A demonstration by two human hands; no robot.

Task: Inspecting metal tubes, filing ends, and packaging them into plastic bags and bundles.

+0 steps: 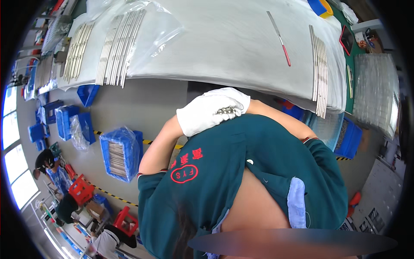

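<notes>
My left hand and my right hand, both in white gloves, are folded together in front of my body, just off the table's near edge. My left fingers are bent in against shiny metal links showing between the gloves; how far these reach inside is hidden. The right fingers are mostly covered, so their grip does not show. On the white-covered table, beyond the hands, lie a file with a red handle, a row of thin metal strips at right, and more metal strips at left.
Clear plastic film lies beside the left strips. A roll of tape sits at the far right. Stacked clear trays stand right of the table. On the floor at left is a plastic-wrapped blue bin; people work farther off near red stools.
</notes>
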